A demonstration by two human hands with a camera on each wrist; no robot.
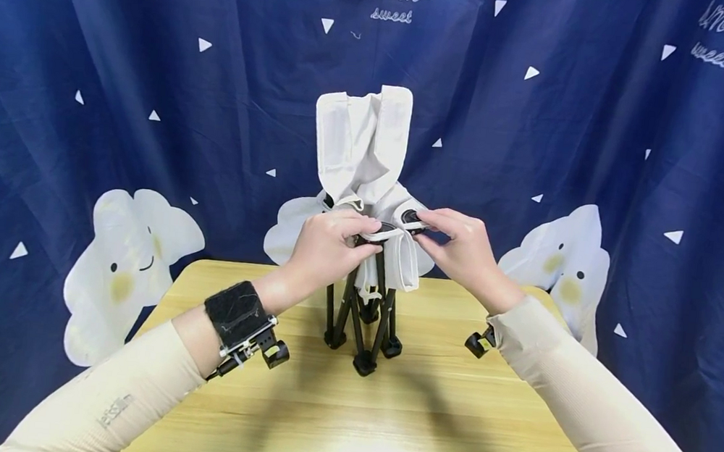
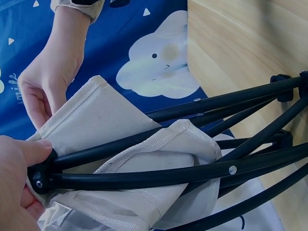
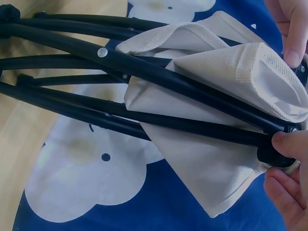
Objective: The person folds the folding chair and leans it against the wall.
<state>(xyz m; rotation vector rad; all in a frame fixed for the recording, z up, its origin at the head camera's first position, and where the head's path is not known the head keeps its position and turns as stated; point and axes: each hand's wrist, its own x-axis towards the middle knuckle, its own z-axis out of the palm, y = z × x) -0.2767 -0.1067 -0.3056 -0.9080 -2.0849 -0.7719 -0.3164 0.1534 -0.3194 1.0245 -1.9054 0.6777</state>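
Two bare hands, both ours, grip a small folding chair [image 1: 366,183] that stands upright on the wooden desk [image 1: 285,408]. Its black legs [image 2: 144,179] are bunched close together, and two tall flaps of its white fabric rise at the top. On the chair's left side, our left hand [image 1: 334,241] pinches a black corner cap [image 2: 41,175], the thumb and fingers nearly closed around it. On the chair's right side, our right hand [image 1: 461,246] pinches another black cap [image 3: 272,156] the same way. From the wrist views, we see the fabric hanging in loose folds among the legs. Below the chair's caps, we wear a small camera at each wrist, the left one on a black band [image 1: 235,316]. Behind the chair, we see a blue curtain [image 1: 273,64] printed with white triangles and smiling clouds; above the chair it reads "smile sweet".
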